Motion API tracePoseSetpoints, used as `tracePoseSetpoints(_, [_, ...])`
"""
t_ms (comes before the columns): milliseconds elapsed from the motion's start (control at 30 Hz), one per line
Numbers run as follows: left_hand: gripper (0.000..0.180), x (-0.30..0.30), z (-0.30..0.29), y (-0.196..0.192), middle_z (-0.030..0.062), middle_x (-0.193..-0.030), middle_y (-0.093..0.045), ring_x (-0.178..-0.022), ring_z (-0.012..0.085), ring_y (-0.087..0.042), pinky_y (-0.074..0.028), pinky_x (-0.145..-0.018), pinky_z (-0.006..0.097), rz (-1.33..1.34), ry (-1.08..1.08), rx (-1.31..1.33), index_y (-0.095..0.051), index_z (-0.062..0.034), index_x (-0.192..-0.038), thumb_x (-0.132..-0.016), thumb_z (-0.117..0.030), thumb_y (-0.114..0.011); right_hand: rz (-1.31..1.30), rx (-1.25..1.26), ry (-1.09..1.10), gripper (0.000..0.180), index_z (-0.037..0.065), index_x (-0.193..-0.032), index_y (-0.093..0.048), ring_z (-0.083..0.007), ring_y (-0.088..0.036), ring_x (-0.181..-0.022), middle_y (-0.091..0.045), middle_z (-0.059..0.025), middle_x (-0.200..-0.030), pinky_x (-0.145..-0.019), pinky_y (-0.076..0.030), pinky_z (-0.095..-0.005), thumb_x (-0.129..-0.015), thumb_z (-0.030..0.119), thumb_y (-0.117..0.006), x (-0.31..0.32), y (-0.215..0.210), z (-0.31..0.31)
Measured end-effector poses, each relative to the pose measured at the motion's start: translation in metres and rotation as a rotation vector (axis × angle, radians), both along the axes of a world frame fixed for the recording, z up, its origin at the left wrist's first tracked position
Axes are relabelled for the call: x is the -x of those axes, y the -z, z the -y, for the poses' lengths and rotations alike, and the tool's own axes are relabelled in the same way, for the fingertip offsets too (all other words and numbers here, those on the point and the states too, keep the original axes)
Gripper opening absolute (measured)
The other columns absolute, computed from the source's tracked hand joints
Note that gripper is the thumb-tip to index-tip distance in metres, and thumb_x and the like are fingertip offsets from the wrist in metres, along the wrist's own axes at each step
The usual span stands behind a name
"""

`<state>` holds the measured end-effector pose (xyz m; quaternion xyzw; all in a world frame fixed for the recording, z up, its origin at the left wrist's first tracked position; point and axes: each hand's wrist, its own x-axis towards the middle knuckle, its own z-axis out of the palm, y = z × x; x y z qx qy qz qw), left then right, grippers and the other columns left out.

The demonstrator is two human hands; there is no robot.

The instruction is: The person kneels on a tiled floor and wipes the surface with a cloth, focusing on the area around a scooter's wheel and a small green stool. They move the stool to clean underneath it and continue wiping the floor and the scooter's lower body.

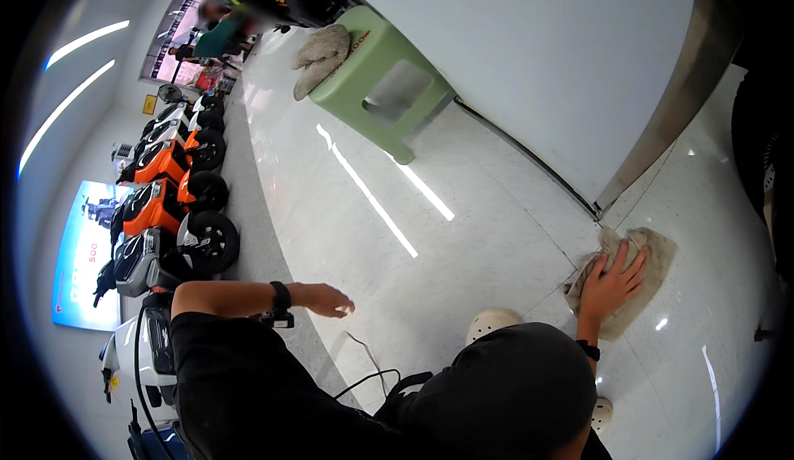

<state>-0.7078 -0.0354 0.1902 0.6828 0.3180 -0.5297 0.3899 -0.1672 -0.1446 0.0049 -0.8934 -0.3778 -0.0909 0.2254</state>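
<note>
My right hand (pixel 614 285) presses down on a damp-looking, greyish-beige cleaning cloth (pixel 659 255) on the floor. Its fingers spread over the bunched part of the cloth, close to the bottom corner of a large white panel with a metal edge. My left hand (pixel 329 301) hangs in the air over the floor, away from the cloth. Its fingers are loosely curled, and nothing shows in them. Past both hands stands a green plastic stool (pixel 356 88), with another greyish-beige cloth (pixel 322 53) folded on its seat.
The white panel (pixel 571 71) rises from the glossy tiled floor (pixel 463 253) at the upper right. Several scooters (pixel 165 162) line the left side by a lit screen (pixel 83 253). A thin cable (pixel 372 375) runs near my body. A person (pixel 219 38) is far back.
</note>
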Motion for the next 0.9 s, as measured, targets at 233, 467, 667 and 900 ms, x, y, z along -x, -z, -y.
tracePoseSetpoints(233, [0.036, -0.056, -0.045, -0.023, 0.0127, -0.119, -0.062, -0.110, 0.0309, -0.059, -0.046, -0.095, 0.042, 0.102, 0.130, -0.205, -0.053, -0.0096, -0.128, -0.098, -0.030, -0.049, -0.006, 0.004, -0.005, 0.043, 0.016, -0.135, -0.053, -0.0340, -0.033, -0.138, -0.033, -0.0120, -0.153, -0.109, -0.027, -0.0504, -0.095, 0.031, -0.055, 0.002, -0.002, 0.002])
tracePoseSetpoints(467, [0.028, -0.080, -0.123, -0.024, 0.0090, -0.108, -0.067, -0.102, 0.0278, -0.063, -0.048, -0.091, 0.040, 0.214, 0.236, -0.409, -0.060, -0.0100, -0.119, -0.096, -0.025, -0.054, -0.030, -0.017, -0.013, 0.043, 0.016, -0.134, -0.053, -0.0343, -0.034, -0.137, -0.034, -0.0119, -0.153, -0.108, -0.027, -0.0506, -0.093, 0.030, -0.056, -0.001, -0.002, 0.003])
tracePoseSetpoints(667, [0.022, -0.092, -0.193, -0.007, 0.0131, -0.100, -0.066, -0.094, 0.0322, -0.064, -0.052, -0.082, 0.044, 0.030, 0.178, -0.832, -0.059, -0.0068, -0.107, -0.094, -0.023, -0.052, -0.016, -0.014, 0.010, 0.043, 0.016, -0.134, -0.054, -0.0345, -0.035, -0.136, -0.035, -0.0125, -0.152, -0.108, -0.027, -0.0506, -0.093, 0.030, -0.056, -0.004, -0.003, 0.006])
tracePoseSetpoints(900, [0.106, -0.069, -0.231, 0.044, 0.0181, -0.149, -0.036, -0.133, 0.0361, -0.040, -0.041, -0.098, 0.057, 0.145, -1.294, -1.072, -0.020, -0.0131, -0.153, -0.076, -0.075, -0.060, -0.058, -0.017, 0.012, 0.043, 0.016, -0.130, -0.057, -0.0356, -0.036, -0.136, -0.037, -0.0135, -0.151, -0.106, -0.029, -0.0550, -0.089, 0.031, -0.059, -0.002, -0.006, 0.003])
